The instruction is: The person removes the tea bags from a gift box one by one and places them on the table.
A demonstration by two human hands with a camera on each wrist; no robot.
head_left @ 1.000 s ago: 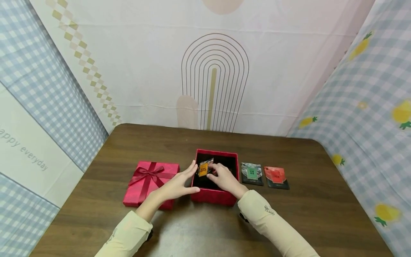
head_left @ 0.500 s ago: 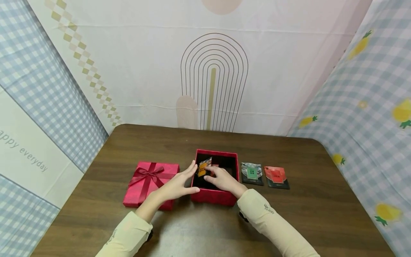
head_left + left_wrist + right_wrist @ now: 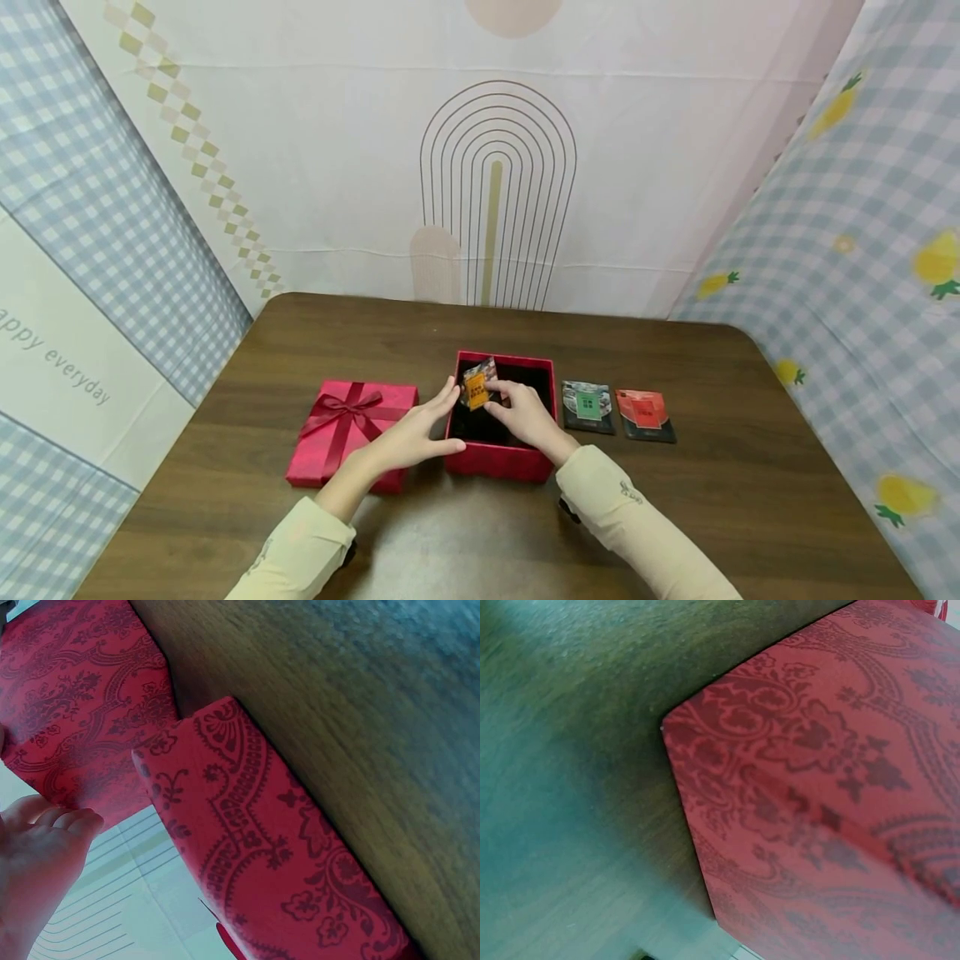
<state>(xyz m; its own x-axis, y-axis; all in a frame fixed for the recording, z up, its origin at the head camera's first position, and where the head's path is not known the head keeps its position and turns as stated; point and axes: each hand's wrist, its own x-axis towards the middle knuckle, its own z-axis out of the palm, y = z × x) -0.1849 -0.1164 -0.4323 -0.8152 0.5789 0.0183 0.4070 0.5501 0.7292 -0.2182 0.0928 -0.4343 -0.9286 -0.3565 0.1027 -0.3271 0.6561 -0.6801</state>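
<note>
A red gift box (image 3: 498, 462) with a black inside stands without its lid in the middle of the table. Over its left half, a small packet with an orange label (image 3: 477, 390) is pinched between the thumb and fingers of my right hand (image 3: 528, 417), which reaches in across the front wall. My left hand (image 3: 416, 433) rests at the box's left side, fingers straight and thumb spread toward the front corner. In the left wrist view, the left fingers (image 3: 67, 821) lie along the patterned box wall (image 3: 90, 712). Only the box's outside (image 3: 817, 750) fills the right wrist view; the hand is hidden there.
The red lid (image 3: 322, 454) with a ribbon bow lies left of the box, partly under my left forearm. To the box's right lie a green-labelled packet (image 3: 588, 406) and a red packet (image 3: 646, 414). A patterned cloth (image 3: 337, 167) hangs behind the wooden table (image 3: 465, 550).
The orange-labelled packet has tilted and risen slightly in my right hand. My left hand stays in place at the box's side.
</note>
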